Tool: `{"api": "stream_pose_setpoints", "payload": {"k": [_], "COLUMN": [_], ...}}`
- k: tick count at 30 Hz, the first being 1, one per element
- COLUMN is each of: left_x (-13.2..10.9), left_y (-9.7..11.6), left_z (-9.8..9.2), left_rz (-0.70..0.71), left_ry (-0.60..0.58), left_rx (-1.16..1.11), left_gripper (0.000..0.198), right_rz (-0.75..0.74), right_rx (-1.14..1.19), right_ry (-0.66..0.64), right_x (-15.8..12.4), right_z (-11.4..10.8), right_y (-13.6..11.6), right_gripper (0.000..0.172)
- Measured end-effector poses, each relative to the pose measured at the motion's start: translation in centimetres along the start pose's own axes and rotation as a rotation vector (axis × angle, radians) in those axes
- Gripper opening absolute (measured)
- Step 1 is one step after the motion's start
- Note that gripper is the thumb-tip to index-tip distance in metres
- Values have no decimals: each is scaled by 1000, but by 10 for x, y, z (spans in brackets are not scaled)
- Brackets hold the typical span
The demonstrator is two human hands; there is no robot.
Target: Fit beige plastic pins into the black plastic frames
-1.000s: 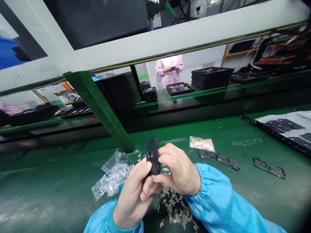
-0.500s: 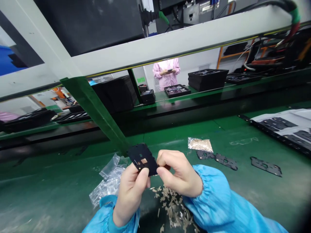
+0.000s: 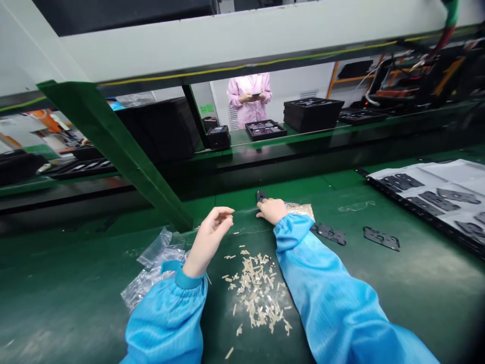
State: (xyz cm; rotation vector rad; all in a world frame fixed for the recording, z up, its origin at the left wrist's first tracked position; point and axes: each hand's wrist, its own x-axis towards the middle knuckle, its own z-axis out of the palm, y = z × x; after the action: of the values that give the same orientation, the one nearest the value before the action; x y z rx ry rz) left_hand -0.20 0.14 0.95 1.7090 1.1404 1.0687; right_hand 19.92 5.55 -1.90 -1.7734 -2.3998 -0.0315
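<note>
Between your blue sleeves (image 3: 329, 288), which look thin, crinkly and gathered at the cuffs, lies a loose scatter of small tan pieces (image 3: 257, 288), flat and irregular, some bent, some plain strips, on the smooth, faintly glossy green worktop (image 3: 68, 283). Beside your left sleeve sits a crumpled heap of clear plastic bags (image 3: 151, 268), shiny and creased. Your left hand (image 3: 208, 240) hangs half open over the bench, thumb and fingers apart, with nothing visible in it. Farther out, your right hand (image 3: 273, 211) reaches forward, fingers curled over the near end of a small black part (image 3: 261, 195) at the far side of the worktop; whether they pinch it or only rest on it cannot be told. The step in hand seems to be setting down or taking up that part, and either way your next move calls for a light fingertip touch and a flat, level wrist. Just beyond your right cuff shows a clear packet (image 3: 303, 210) of tan pieces, then two thin black plates (image 3: 381, 238) with cut-outs, and at the far right more such plates on a soft white sheet (image 3: 466, 177). Past the green post (image 3: 113, 141), black trays (image 3: 265, 130) line the shelf, and a person in pink (image 3: 250, 96) stands behind.
</note>
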Motion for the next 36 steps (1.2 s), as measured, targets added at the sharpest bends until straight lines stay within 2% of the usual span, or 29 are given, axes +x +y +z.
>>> {"api": "stream_pose_setpoints", "payload": {"k": [3,6,8,11,14,18,25,28,30,33,36], "left_x": [3,7,8,7,5,3,1,-2,-5,-12,-15], "left_y": [-8,-17,-21,-22,-21,-18,-8,-2,2,9,15], "left_z": [3,8,10,14,15,16,19,18,14,7,2], "left_rz": [-3,-28,-40,-44,-43,-49,-70,-93,-110,-129,-128], "left_ry": [-125,-263,-338,-393,-427,-454,-482,-498,-495,-461,-404], "left_rx": [125,171,194,213,224,223,68,-82,-185,-293,-332], "left_gripper": [15,11,10,10,10,11,13,22,27,31,30], "right_rz": [-55,-177,-234,-231,-214,-218,-280,-343,-430,-586,-639], "right_rx": [51,138,185,233,308,480,868,1005,1195,1461,1531], "right_ry": [-122,-262,-345,-388,-382,-345,-185,-86,-42,-45,-63], "right_x": [-5,-25,-45,-71,-82,-78,-67,-61,-55,-46,-41], "right_z": [13,16,19,24,28,24,-7,-24,-34,-45,-48], "right_y": [3,0,-3,-8,-9,-5,-11,-22,-30,-39,-46], "right_gripper": [18,15,21,32,23,15,7,13,20,27,28]}}
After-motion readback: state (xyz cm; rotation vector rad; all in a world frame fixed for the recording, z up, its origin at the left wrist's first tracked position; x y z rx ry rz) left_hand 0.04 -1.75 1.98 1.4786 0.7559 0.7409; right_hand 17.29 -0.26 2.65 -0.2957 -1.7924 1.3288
